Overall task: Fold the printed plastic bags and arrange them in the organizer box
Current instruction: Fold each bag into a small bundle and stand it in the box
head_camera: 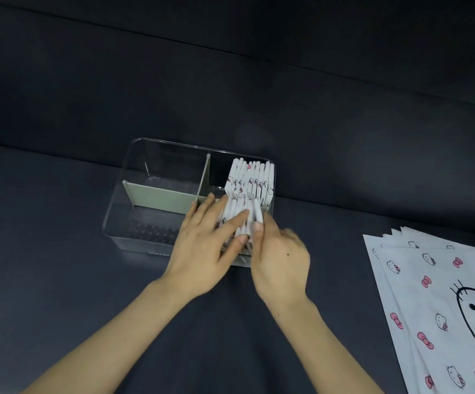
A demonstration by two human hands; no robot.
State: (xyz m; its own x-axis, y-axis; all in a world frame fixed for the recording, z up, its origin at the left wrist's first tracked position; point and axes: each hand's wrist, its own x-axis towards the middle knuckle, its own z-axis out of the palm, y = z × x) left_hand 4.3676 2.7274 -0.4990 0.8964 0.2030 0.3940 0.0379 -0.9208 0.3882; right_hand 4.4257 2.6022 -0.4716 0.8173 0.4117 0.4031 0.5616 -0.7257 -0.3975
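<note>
1. Left hand (202,245) is laid flat over the near right compartment of the clear organizer box (171,142), with its fingers (230,224) straight and spread, so it is open.
2. Under those fingertips, the near row of folded bags (237,206) is pressed; the bags stand on edge, packed side by side.
3. Just to the right of the left hand, the right hand (281,260) is seen at the right end of the same row. Its thumb (257,227) is set against the outer folded bag, and its other fingers are curled round the far side. They are blurred, but a pinching grip on the row's end is shown.
4. Beyond both hands, in the far right compartment, the far row of folded bags (254,177) is stood upright, touched by neither hand.
5. A grey divider (156,194) is seen running away to the left of the left hand, and a second divider (205,172) crosses it just beyond that hand's fingertips. Only the box's clear floor is visible in the two left compartments.
6. Well to the right of the right hand, a stack of unfolded printed bags (429,294) is spread flat on the dark bench (60,280), apart from the box.
</note>
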